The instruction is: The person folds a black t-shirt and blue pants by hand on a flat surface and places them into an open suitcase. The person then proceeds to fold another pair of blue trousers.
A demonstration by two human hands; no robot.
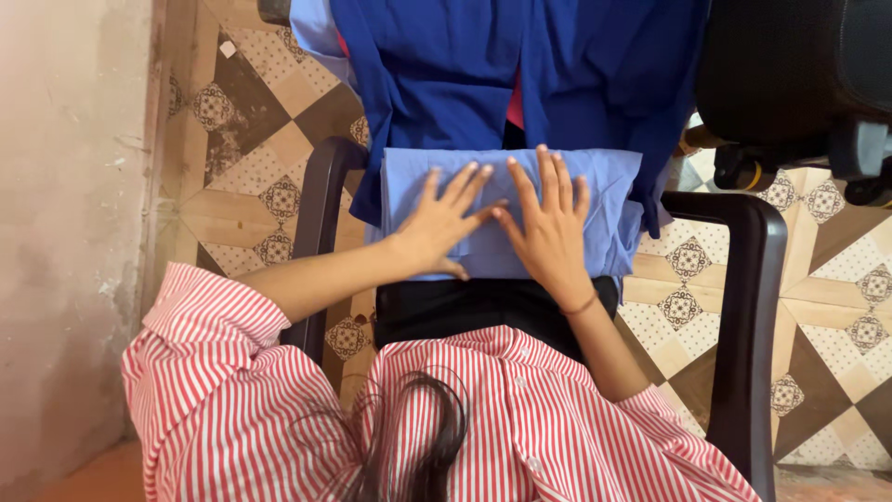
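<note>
A folded light blue garment (595, 200) lies across my lap on black trousers. My left hand (444, 223) rests flat on its left half, fingers spread. My right hand (550, 228) lies flat beside it on the middle of the garment, fingers apart, with a thin band at the wrist. The two thumbs nearly touch. Neither hand grips anything. A darker blue garment (455, 65) lies just beyond the folded one.
I sit in a dark chair with curved armrests (743, 279) on both sides. A black office chair (790, 74) stands at the upper right. Patterned floor tiles (251, 139) surround me and a pale wall (65, 186) runs along the left.
</note>
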